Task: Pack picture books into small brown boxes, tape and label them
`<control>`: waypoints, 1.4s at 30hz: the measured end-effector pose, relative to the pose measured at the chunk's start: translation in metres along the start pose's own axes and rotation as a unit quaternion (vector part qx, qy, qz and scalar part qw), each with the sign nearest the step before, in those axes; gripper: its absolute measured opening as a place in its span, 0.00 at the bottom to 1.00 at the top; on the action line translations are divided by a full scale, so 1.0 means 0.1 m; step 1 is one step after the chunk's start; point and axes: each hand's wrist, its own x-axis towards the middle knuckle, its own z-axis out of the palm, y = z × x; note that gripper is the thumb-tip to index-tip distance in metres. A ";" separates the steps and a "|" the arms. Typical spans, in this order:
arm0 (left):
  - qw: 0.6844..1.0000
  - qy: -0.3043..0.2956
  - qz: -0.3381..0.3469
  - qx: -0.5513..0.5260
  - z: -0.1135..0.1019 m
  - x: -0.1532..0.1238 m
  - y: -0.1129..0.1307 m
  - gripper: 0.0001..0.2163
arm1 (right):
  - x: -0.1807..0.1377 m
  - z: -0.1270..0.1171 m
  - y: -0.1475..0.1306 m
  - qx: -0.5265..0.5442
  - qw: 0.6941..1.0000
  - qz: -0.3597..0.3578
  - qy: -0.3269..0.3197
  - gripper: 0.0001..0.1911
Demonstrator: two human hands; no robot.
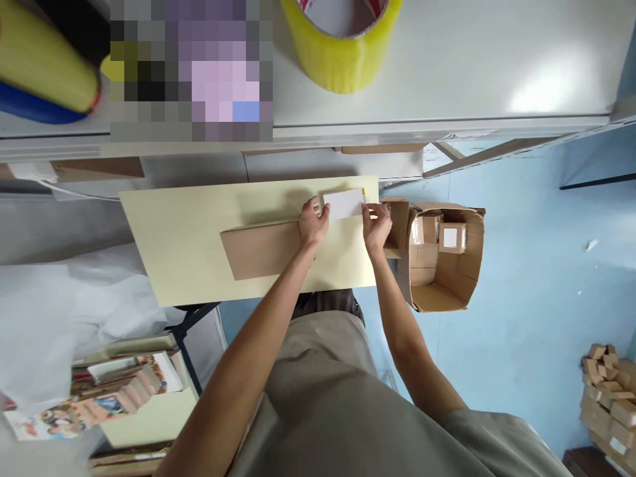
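A white rectangular label point(344, 204) with a small yellow mark at its upper right corner is stretched between my two hands above the pale yellow tabletop point(183, 225). My left hand point(313, 225) pinches its left edge, thumb at the lower left corner. At the opposite end, my right hand point(376, 226) grips the right edge between thumb and fingers. Just left of my left hand, a closed brown cardboard box point(263, 252) lies on the tabletop, its right end partly hidden by my left wrist and forearm.
An open carton point(417, 301) with small boxes inside stands right of the table. A grey shelf point(447, 73) above carries a yellow tape roll point(345, 56). White plastic sheeting point(40, 318) and stacked printed packages point(124, 391) are at left, piled boxes point(611, 404) at far right.
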 end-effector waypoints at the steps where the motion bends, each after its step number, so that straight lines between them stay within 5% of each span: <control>1: 1.000 -0.002 0.003 -0.006 -0.04 0.01 0.04 0.16 | -0.05 0.01 -0.07 0.012 1.000 0.001 -0.006 0.26; 8: 0.995 -0.021 0.056 0.079 -0.57 0.06 0.34 0.17 | -0.54 0.21 -0.64 0.063 0.981 -0.095 -0.155 0.21; 13: 0.983 0.019 0.039 0.178 -0.87 0.19 0.30 0.12 | -0.23 0.53 -0.60 0.081 0.983 0.054 -0.157 0.27; 17: 0.979 0.031 0.037 0.200 -0.93 0.24 0.24 0.13 | 0.17 0.85 -0.51 0.080 0.961 0.157 -0.213 0.32; 22: 0.979 0.040 0.026 0.200 -0.90 0.29 0.18 0.11 | 0.33 1.05 -0.45 0.062 0.958 0.197 -0.199 0.35; 37: 0.977 0.030 0.022 0.212 -0.89 0.32 0.24 0.11 | 0.40 1.05 -0.40 0.162 0.926 0.263 -0.216 0.29; 42: 0.987 0.074 0.034 0.137 -1.18 0.30 0.46 0.12 | 0.40 1.04 -0.41 0.150 0.927 0.273 -0.211 0.27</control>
